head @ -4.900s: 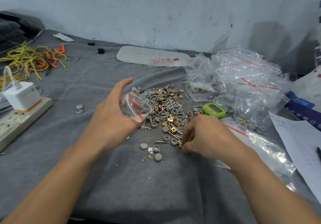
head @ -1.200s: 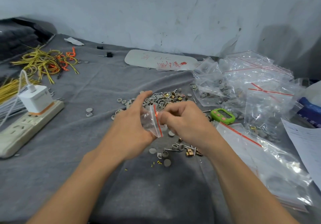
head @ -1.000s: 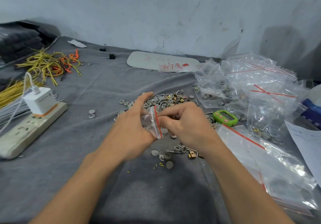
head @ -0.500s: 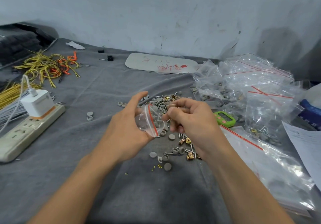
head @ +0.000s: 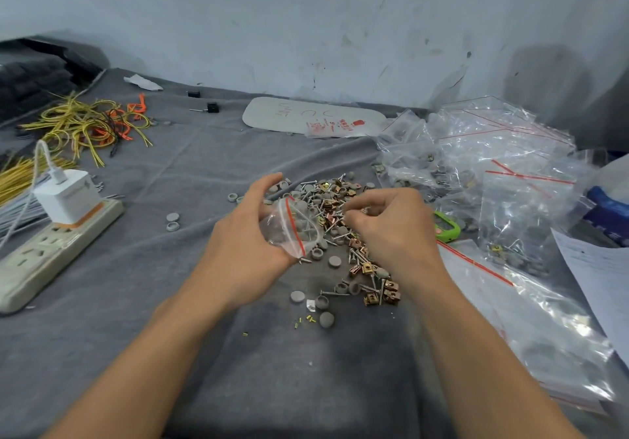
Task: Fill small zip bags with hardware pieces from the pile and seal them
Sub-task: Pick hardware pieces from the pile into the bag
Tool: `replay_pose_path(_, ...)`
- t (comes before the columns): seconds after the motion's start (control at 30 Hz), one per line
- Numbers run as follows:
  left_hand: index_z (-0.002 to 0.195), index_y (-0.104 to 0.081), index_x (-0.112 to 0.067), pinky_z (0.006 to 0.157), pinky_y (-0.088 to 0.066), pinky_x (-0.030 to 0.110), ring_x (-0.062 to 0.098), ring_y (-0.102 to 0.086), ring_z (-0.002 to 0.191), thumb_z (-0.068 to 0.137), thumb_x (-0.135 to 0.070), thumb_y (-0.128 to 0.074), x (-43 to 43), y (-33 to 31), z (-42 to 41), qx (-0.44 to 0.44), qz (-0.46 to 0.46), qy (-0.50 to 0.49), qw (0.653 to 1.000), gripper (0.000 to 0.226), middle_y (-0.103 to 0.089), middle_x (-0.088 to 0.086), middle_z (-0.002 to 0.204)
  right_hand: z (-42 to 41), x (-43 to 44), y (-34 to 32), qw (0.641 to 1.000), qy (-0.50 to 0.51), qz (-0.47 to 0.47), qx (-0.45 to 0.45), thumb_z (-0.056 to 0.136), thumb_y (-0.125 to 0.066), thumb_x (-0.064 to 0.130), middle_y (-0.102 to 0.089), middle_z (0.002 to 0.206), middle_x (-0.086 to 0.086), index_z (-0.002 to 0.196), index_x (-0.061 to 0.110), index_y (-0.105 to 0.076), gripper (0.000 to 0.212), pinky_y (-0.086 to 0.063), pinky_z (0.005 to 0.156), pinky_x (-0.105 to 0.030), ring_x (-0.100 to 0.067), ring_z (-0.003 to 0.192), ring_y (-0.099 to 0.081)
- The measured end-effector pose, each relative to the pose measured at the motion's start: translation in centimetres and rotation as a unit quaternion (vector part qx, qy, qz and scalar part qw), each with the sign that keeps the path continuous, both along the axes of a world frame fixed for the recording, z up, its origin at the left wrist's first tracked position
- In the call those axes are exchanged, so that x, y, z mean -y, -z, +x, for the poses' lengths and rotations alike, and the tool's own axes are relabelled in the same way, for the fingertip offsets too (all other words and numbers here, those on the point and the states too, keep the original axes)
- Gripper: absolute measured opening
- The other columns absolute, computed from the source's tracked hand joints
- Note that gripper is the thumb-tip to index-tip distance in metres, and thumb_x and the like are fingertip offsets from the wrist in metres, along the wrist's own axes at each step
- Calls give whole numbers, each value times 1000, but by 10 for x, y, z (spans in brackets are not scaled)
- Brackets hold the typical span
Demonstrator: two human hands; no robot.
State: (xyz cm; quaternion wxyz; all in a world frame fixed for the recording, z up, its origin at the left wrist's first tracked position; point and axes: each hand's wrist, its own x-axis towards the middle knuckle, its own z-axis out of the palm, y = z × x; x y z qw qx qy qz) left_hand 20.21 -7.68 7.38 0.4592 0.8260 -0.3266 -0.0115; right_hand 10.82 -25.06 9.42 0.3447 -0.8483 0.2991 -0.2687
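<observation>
My left hand [head: 243,244] holds a small clear zip bag [head: 292,227] with a red seal strip, its mouth open and turned to the right; a few screws and grey caps show inside. My right hand [head: 391,231] hovers over the hardware pile [head: 335,200], fingers curled and pinched together just right of the bag's mouth. I cannot make out what the fingertips pinch. The pile is a mix of silver screws, brass clips and grey round caps on the grey cloth. More loose pieces [head: 367,289] lie nearer to me.
A heap of clear zip bags [head: 483,166] fills the right side, with a green device [head: 447,229] beside it and paper [head: 606,278] at the far right. A power strip with white charger [head: 64,207] and yellow-orange wires [head: 88,125] lie left. A white board [head: 313,118] sits behind.
My right hand has drawn away from the bag's mouth and moved out over the pile. The left hand keeps the bag, now with its mouth spread wider.
</observation>
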Motion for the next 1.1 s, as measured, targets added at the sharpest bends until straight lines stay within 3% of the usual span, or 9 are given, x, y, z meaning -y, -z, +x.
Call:
replay_pose_path(0.1, 142, -32, -57, 67, -39, 2, -23, -55, 86, 70, -37, -89, 0, 1, 2, -5, -31, -25, 999, 94, -62, -40, 97, -10, 28, 1, 991, 67, -54, -103, 88, -74, 27, -77, 85, 14, 77, 37, -77, 15, -59, 74, -31, -10, 74, -69)
replay_pose_path(0.2, 142, -30, -59, 69, -36, 5, -25, -53, 84, 72, -35, -89, 0, 0, 2, -5, -53, -57, 997, 94, -59, -36, 97, -19, 44, 6, 986, 60, -61, -146, 89, -69, 15, -78, 88, 10, 68, 38, -72, 31, -61, 86, -39, -15, 83, -71)
replay_pose_path(0.37, 141, -47, -40, 71, -52, 12, -17, -63, 83, 82, -17, -82, 3, -12, 7, -65, -288, -124, 947, 72, -63, -22, 106, -25, 54, 17, 978, 14, -62, -198, 90, -66, 8, -75, 85, 12, 62, 38, -70, 41, -60, 83, -33, -8, 75, -65)
replay_pose_path(0.47, 139, -51, -24, 94, -56, 30, 0, -67, 98, 84, -14, -75, -2, -21, 15, -83, -418, -155, 891, 62, -69, -4, 117, -26, 60, 20, 977, 11, -68, -202, 89, -69, 11, -77, 91, 9, 67, 35, -73, 33, -58, 86, -33, -13, 85, -68)
replay_pose_path(0.53, 140, -51, -16, 102, -53, 37, 11, -67, 107, 82, -20, -74, -5, -22, 19, -70, -439, -165, 880, 63, -67, 6, 126, -27, 61, 20, 971, 28, -90, -222, 88, -69, 12, -78, 96, 6, 75, 33, -77, 25, -58, 87, -33, -18, 91, -69)
replay_pose_path(0.67, 136, -55, -18, 98, -54, 38, 7, -67, 105, 77, -38, -70, -9, -21, 18, 22, -371, -234, 898, 65, -68, -8, 115, -30, 65, 20, 944, 76, -122, -297, 82, -67, 18, -75, 105, 3, 95, 28, -78, 20, -54, 82, -33, -26, 100, -69)
replay_pose_path(0.77, 133, -48, -39, 92, -50, 29, 1, -61, 102, 74, -38, -73, -8, -19, 11, 127, -266, -233, 927, 63, -63, -23, 108, -32, 69, 19, 937, 82, -107, -322, 81, -68, 22, -73, 102, 0, 97, 25, -74, 17, -52, 78, -32, -27, 96, -68)
replay_pose_path(0.93, 148, -33, -34, 83, -44, 45, 41, -56, 107, 77, -15, -72, 7, 1, 11, 123, 139, -167, 968, 83, -63, 17, 115, -36, 73, 14, 939, 46, -77, -332, 79, -75, 18, -74, 91, 4, 83, 27, -77, 10, -60, 85, -38, -22, 88, -68)
replay_pose_path(1.1, 151, -30, -33, 72, -26, 37, 35, -58, 112, 80, -20, -68, 15, 8, 5, 148, 165, -141, 965, 81, -66, 9, 116, -41, 76, 16, 950, 30, -91, -298, 77, -74, 9, -73, 81, 12, 64, 32, -72, 27, -59, 82, -33, -15, 83, -69)
